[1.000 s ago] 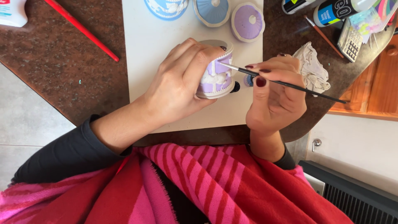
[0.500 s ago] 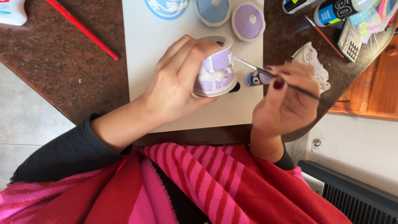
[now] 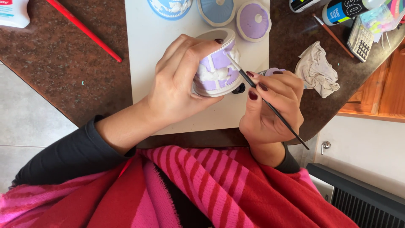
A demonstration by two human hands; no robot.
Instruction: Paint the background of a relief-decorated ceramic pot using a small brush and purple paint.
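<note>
My left hand (image 3: 179,82) grips a small round ceramic pot (image 3: 216,67), lilac with white raised decoration, held tilted above a white sheet (image 3: 143,55). My right hand (image 3: 272,107) holds a thin black paintbrush (image 3: 270,105) like a pencil. The brush tip touches the lilac side of the pot near its rim. A small lilac paint pot (image 3: 274,71) sits partly hidden behind my right fingers.
Three round lids, two blue (image 3: 171,6) (image 3: 217,10) and one lilac (image 3: 253,19), lie at the sheet's far edge. A red brush (image 3: 84,29), a crumpled rag (image 3: 316,69), a calculator (image 3: 360,40) and paint tubes (image 3: 344,10) rest on the brown table (image 3: 63,67). A radiator (image 3: 358,198) stands lower right.
My right hand swung the brush from nearly level to a steep diagonal and brought its tip up onto the pot's upper side. My left hand turned the pot slightly.
</note>
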